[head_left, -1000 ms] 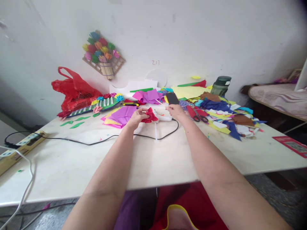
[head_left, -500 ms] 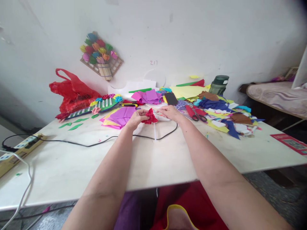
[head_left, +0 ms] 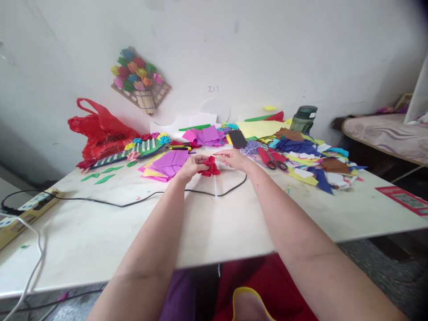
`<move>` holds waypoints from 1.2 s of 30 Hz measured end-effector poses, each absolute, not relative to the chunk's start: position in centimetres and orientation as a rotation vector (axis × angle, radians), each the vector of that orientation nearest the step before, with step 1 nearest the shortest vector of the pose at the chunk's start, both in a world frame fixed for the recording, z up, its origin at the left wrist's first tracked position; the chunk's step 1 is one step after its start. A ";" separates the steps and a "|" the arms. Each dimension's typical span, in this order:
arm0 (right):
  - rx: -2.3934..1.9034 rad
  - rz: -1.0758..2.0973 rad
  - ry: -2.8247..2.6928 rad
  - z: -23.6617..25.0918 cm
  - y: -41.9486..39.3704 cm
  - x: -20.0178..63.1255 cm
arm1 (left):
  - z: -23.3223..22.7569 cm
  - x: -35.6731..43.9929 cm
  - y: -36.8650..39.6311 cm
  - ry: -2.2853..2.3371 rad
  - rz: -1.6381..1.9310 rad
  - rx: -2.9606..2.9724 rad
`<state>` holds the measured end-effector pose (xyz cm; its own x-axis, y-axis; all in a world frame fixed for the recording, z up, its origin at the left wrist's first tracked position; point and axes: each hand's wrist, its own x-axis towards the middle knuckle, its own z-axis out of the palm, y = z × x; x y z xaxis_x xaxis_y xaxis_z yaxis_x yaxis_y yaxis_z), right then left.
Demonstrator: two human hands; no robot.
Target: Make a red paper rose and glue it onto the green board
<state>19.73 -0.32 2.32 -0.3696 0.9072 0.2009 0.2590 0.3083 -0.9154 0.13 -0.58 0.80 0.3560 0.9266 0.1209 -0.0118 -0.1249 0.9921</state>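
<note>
Facing the pale table (head_left: 133,240), we have purple sheets (head_left: 172,162) lying left of centre. Our right hand (head_left: 233,159) has its fingers close together, though we cannot tell whether they clamp anything. Our left hand (head_left: 194,168) pinches a red crinkled flower (head_left: 211,167), which sits between our two hands.

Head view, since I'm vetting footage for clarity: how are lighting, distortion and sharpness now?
Head view: soft light on the wall, dimmer toward its sides, with a dark top-right corner; head view: forearms look stretched toward the bottom edge; head view: fine detail is soft where the right hand is beside the red ruffled piece.
</note>
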 end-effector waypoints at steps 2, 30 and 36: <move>-1.042 1.080 -1.829 2.0 0.1 19.8 | 0.8 0.2 -0.6 0.876 1.006 1.454; -0.841 0.939 -1.990 0.8 1.2 19.3 | 0.3 0.0 0.1 1.011 1.042 1.403; -0.844 0.916 -2.005 0.6 1.2 18.9 | 0.2 0.0 0.1 0.987 1.040 1.446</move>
<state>18.93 1.23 0.65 -0.4917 0.7926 0.3604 0.2462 0.5236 -0.8156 -0.04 0.05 0.21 0.2818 0.9550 0.0923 0.0423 -0.1085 0.9932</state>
